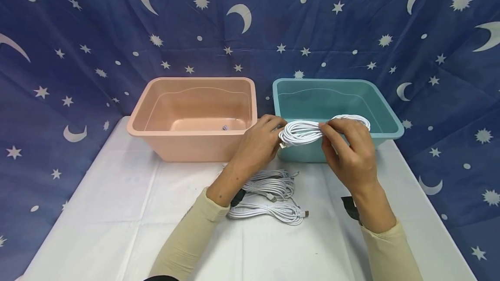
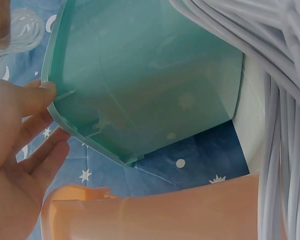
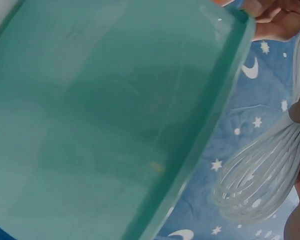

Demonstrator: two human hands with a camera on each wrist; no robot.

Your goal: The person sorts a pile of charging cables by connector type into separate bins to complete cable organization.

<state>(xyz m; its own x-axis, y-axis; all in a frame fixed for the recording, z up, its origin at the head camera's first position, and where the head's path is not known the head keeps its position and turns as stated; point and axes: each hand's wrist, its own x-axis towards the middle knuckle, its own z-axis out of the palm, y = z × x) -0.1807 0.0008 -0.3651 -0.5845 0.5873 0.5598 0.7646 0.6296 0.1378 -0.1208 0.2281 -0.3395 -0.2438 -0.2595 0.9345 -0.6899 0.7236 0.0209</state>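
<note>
A coiled bundle of white cable [image 1: 300,132] is pinched near its middle by my right hand [image 1: 351,151], above the front rim of the teal bin [image 1: 392,135]. A pale connector shows at the bundle's left end. My left hand [image 1: 259,140] holds the teal bin's rim at its near left corner. In the left wrist view the thumb and fingers of my left hand [image 2: 20,135] lie on either side of that rim. More coiled white cables [image 1: 269,213] with connectors lie on the table below my hands, partly behind my left wrist.
A peach bin [image 1: 187,146] stands left of the teal one, with a small greyish piece [image 1: 225,127] inside. White cloth covers the table [image 1: 117,211]. Behind the bins hangs a blue curtain [image 1: 218,34] with moons and stars.
</note>
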